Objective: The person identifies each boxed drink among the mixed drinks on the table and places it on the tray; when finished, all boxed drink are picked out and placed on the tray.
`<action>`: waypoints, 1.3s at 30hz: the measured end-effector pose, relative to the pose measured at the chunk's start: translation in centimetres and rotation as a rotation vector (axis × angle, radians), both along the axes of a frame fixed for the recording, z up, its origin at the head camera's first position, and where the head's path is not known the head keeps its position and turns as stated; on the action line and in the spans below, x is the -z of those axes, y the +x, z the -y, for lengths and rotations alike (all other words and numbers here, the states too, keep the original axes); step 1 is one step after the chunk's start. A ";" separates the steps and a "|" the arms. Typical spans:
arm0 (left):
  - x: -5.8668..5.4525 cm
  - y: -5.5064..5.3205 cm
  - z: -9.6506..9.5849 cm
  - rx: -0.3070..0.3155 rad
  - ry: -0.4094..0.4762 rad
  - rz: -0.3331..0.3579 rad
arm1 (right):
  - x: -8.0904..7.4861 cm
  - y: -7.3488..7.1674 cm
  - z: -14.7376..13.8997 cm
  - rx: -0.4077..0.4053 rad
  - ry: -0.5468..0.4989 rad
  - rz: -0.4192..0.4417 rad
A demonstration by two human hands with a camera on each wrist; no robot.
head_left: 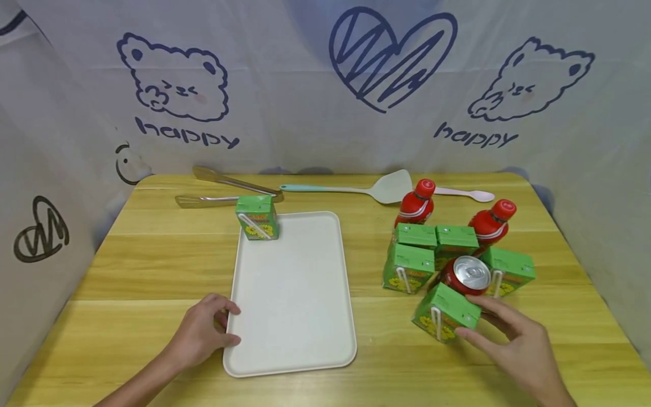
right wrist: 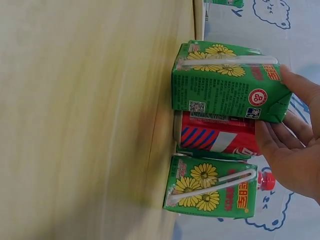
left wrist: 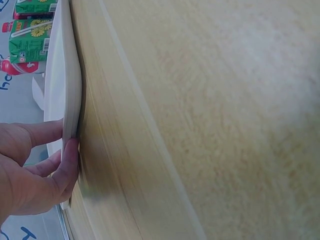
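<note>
My left hand (head_left: pixel 204 328) pinches the left rim of a white tray (head_left: pixel 292 305); in the left wrist view its thumb and fingers (left wrist: pixel 70 160) meet at the tray's edge. One green drink carton (head_left: pixel 257 217) with a straw stands at the tray's far left corner. On the right, my right hand (head_left: pixel 519 345) grips another green carton (head_left: pixel 446 312) between thumb and fingers, at its upper part. That carton stands in front of a red soda can (head_left: pixel 470 275). The right wrist view shows the held carton (right wrist: pixel 230 82) beside the can (right wrist: pixel 217 134).
Several more green cartons (head_left: pixel 408 268) cluster around the can, with two red-capped bottles (head_left: pixel 417 202) (head_left: pixel 490 223) behind. Along the back edge lie tongs (head_left: pixel 234 186), a spatula (head_left: pixel 346 189) and a pink spoon (head_left: pixel 465 194). A printed cloth (head_left: pixel 305 130) hangs behind the table.
</note>
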State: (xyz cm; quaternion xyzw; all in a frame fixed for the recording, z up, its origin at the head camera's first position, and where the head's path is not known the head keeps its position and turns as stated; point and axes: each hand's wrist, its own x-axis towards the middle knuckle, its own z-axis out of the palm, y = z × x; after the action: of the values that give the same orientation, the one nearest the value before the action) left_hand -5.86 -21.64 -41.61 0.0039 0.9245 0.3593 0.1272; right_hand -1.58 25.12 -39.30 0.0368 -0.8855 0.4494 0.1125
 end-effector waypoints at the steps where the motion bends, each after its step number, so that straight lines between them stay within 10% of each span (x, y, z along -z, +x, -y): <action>1: 0.0 0.0 0.0 0.001 -0.001 -0.002 | 0.1 0.0 0.1 0.008 0.003 -0.003; 18: 0.0 0.1 0.1 0.012 -0.004 -0.016 | 0.0 -0.1 1.3 0.172 0.039 -0.009; 39: 0.0 0.0 -0.1 0.002 -0.004 -0.008 | -1.6 -0.2 2.2 0.067 0.028 -0.017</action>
State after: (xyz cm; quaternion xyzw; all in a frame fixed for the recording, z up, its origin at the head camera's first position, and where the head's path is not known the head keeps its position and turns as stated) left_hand -5.81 -21.55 -41.58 0.0062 0.9256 0.3575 0.1240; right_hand -1.74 22.89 -37.71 0.0124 -0.8913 0.4328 0.1344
